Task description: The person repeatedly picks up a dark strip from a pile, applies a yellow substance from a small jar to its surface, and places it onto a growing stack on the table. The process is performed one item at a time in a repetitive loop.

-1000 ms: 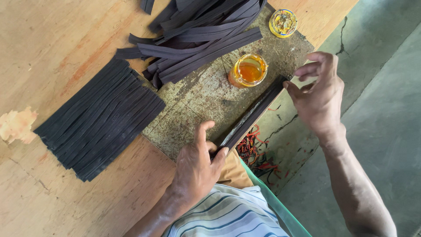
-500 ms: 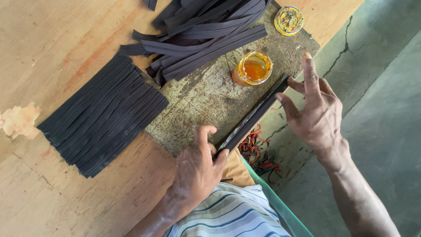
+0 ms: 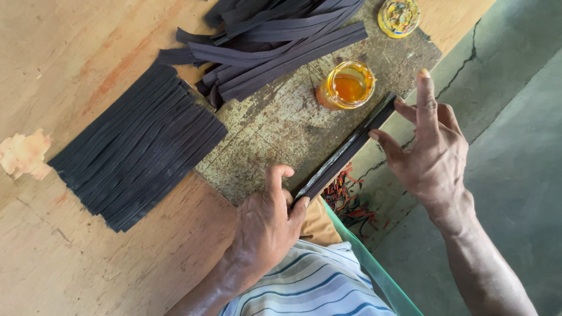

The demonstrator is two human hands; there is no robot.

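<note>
a dark strip (image 3: 345, 152) lies along the near edge of the worn slab (image 3: 281, 134) on the desk (image 3: 70, 58). the left hand (image 3: 266, 225) pinches its near end; the right hand (image 3: 430, 152), fingers spread open, touches the far end beside the glue jar (image 3: 346, 85). this looks like the pressing step, and the next move likely needs firm, even pressure along the strip.

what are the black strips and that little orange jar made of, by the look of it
The black strips look like matte rubber or leather: flat, limp, evenly cut, though I can't tell which. The jar seems to be clear glass or plastic, glossy, with amber liquid showing through its wall.
</note>
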